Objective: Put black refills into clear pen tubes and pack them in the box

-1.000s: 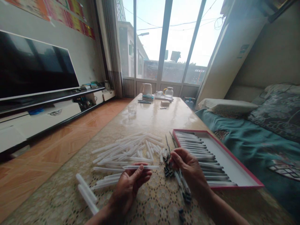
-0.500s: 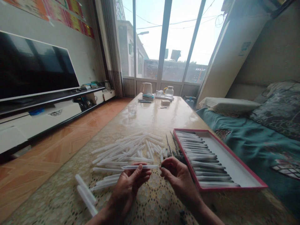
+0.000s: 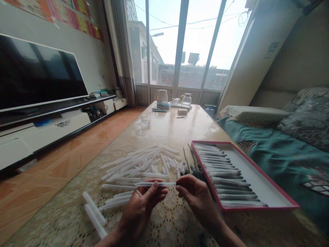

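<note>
My left hand (image 3: 146, 200) is closed round a slim white pen barrel (image 3: 168, 184), held level with its pointed tip to the left. At the barrel's right end, my right hand (image 3: 196, 193) pinches a small black end piece (image 3: 177, 184), mostly hidden by the fingers. Whether that piece sits inside the barrel, I cannot tell. Beyond my left hand spreads a loose pile of white pen barrels (image 3: 144, 163). Thin black refills (image 3: 187, 160) lie behind my right hand, beside a red-rimmed box (image 3: 259, 171) with a row of white pens with dark ends (image 3: 226, 171).
Two thicker white tubes (image 3: 94, 214) lie at the near left of the patterned table (image 3: 169, 219). Farther back stand a drinking glass (image 3: 145, 119), a kettle (image 3: 161, 96) and a glass pot (image 3: 186, 98). A sofa (image 3: 267, 144) runs along the right, a television (image 3: 38, 72) along the left.
Both hands keep nearly the same pose, with barrel and black piece still held end to end. The view has shifted slightly, and the box appears a little farther right.
</note>
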`<action>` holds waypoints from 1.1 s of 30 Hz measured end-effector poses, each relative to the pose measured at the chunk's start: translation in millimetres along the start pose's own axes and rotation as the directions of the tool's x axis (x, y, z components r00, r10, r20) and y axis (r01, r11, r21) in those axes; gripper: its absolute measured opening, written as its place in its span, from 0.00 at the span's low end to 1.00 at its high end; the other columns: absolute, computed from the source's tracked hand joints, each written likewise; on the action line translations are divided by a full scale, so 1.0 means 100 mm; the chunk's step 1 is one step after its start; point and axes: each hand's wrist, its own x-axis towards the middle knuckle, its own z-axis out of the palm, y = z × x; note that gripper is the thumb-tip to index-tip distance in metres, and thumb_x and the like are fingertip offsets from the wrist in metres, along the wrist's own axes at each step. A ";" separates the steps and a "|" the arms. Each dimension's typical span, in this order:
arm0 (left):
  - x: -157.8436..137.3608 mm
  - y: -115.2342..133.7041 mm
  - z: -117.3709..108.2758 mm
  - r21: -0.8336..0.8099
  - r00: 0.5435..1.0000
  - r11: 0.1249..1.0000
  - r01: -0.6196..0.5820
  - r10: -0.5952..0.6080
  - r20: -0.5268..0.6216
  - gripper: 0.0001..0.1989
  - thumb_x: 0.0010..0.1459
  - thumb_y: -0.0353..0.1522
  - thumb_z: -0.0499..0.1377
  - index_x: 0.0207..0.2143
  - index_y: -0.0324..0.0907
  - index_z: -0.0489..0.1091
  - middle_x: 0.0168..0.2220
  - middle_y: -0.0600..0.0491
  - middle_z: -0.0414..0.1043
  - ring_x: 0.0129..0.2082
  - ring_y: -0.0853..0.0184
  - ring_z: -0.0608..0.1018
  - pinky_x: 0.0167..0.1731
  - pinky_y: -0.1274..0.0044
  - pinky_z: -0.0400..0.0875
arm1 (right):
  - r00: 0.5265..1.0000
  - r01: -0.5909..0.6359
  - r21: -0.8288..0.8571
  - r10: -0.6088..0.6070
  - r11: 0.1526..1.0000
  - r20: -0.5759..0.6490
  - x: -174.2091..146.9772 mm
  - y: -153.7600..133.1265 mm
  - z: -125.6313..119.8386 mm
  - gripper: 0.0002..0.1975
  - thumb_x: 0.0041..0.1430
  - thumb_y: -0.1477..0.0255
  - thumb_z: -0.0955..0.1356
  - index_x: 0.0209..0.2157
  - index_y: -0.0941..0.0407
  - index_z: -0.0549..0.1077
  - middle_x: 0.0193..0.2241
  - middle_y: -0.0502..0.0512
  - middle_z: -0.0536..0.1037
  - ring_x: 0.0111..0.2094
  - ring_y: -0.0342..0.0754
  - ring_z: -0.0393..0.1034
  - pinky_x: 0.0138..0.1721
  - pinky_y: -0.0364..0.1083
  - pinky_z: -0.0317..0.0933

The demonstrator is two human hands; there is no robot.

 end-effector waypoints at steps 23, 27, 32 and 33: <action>0.01 0.00 0.02 0.042 0.999 0.999 -0.022 0.020 0.031 0.08 0.46 0.31 0.65 0.30 0.35 0.75 0.24 0.48 0.79 0.26 0.67 0.80 0.29 0.79 0.74 | 0.993 -0.020 -0.176 0.039 0.984 0.108 -0.05 0.02 -0.03 0.17 0.59 0.57 0.61 0.38 0.58 0.66 0.22 0.50 0.73 0.16 0.38 0.62 0.17 0.37 0.55; 0.01 0.00 0.02 0.054 0.999 0.998 -0.012 0.010 0.034 0.08 0.45 0.30 0.66 0.29 0.36 0.75 0.23 0.48 0.78 0.25 0.67 0.79 0.29 0.78 0.74 | 0.991 0.016 -0.232 0.016 0.973 0.133 -0.06 0.02 -0.03 0.15 0.59 0.58 0.61 0.33 0.57 0.65 0.22 0.49 0.73 0.14 0.38 0.59 0.16 0.37 0.53; 0.01 0.02 0.04 0.060 0.997 0.998 -0.012 0.008 0.075 0.07 0.44 0.31 0.66 0.28 0.35 0.75 0.22 0.47 0.78 0.24 0.67 0.79 0.26 0.80 0.74 | 0.985 0.140 -0.402 -0.084 0.905 0.153 -0.08 -0.01 -0.05 0.20 0.63 0.60 0.56 0.22 0.56 0.63 0.15 0.49 0.70 0.17 0.40 0.63 0.21 0.38 0.53; 0.01 0.02 0.03 0.061 0.997 0.998 -0.010 0.006 0.079 0.07 0.44 0.30 0.66 0.28 0.35 0.75 0.22 0.47 0.78 0.24 0.67 0.79 0.26 0.80 0.74 | 0.985 0.136 -0.411 -0.078 0.902 0.156 -0.08 -0.02 -0.05 0.21 0.63 0.60 0.55 0.23 0.56 0.63 0.15 0.49 0.70 0.18 0.40 0.64 0.22 0.38 0.54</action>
